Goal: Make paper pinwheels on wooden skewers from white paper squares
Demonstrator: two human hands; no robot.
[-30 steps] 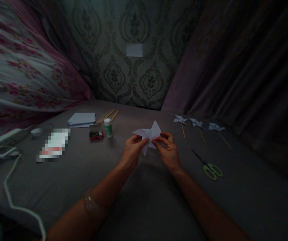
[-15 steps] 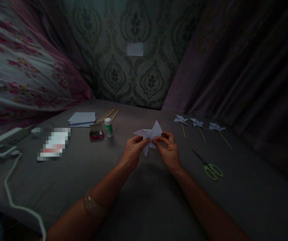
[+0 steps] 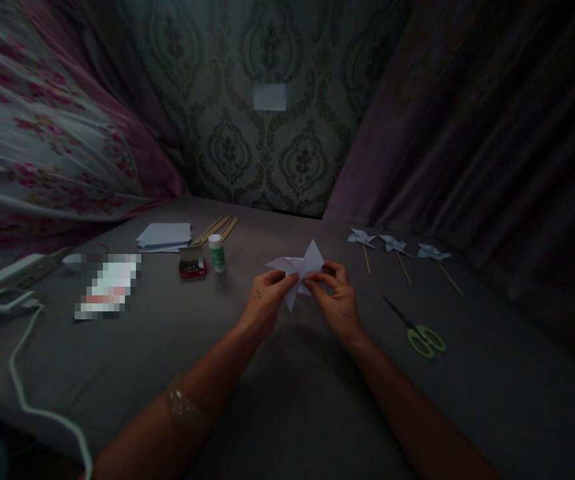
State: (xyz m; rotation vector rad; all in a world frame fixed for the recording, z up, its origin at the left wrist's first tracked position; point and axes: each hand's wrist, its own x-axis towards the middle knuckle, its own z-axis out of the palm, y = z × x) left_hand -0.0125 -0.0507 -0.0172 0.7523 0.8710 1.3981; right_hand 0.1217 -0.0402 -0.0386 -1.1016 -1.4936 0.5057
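A white paper pinwheel (image 3: 311, 259) is held up in the middle of the view, its folded blades pointing outward. My left hand (image 3: 266, 298) grips it from the left, the thumb pressed near its centre. From the right, my right hand (image 3: 338, 303) pinches it close to the centre with thumb and fingertips. Whether a pin sits between the fingertips is too small to tell. To the right of my right hand lie scissors (image 3: 420, 339) with green handles. A white-capped bottle (image 3: 216, 253) with a green label stands to the left, beside a small open red box (image 3: 192, 267) of small items.
Three finished-looking pinwheels on sticks (image 3: 395, 245) lie at the back right. A stack of white paper (image 3: 165, 237) and several wooden sticks (image 3: 217, 229) lie at the back left. At the left edge are a power strip (image 3: 12, 277), a white cable (image 3: 22, 393) and a blurred-out object (image 3: 110, 287).
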